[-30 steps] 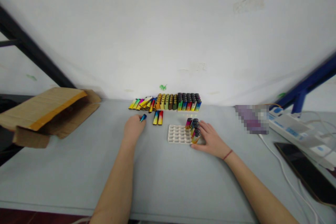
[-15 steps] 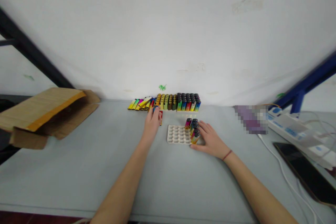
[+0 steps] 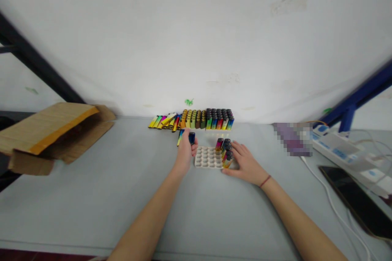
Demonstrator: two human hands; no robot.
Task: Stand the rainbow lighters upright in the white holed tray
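Note:
My left hand [image 3: 185, 151] is closed around a small colourful lighter [image 3: 191, 138] with a dark blue end, just beyond the left edge of a white tray [image 3: 208, 158]. Another blue and yellow lighter [image 3: 179, 138] shows on the far side of that hand; whether it is gripped too, I cannot tell. Several black-topped lighters [image 3: 227, 151] stand upright in the tray's right-hand holes, while holes on the left are bare. My right hand [image 3: 245, 164] rests with fingers spread around the tray's right side, fingertips against or close to the standing lighters.
Against the wall stand a block of black-topped lighters [image 3: 219, 119] and a block of gold-topped ones [image 3: 193, 118]. A loose pile of lighters [image 3: 163, 121] lies to their left. An open cardboard box [image 3: 58, 130] is at left; a phone [image 3: 357, 200] and power strip [image 3: 346, 157] lie right.
My left hand has moved from beside the loose pile toward me and right, to the tray's left edge, carrying a lighter. My right hand has stayed put.

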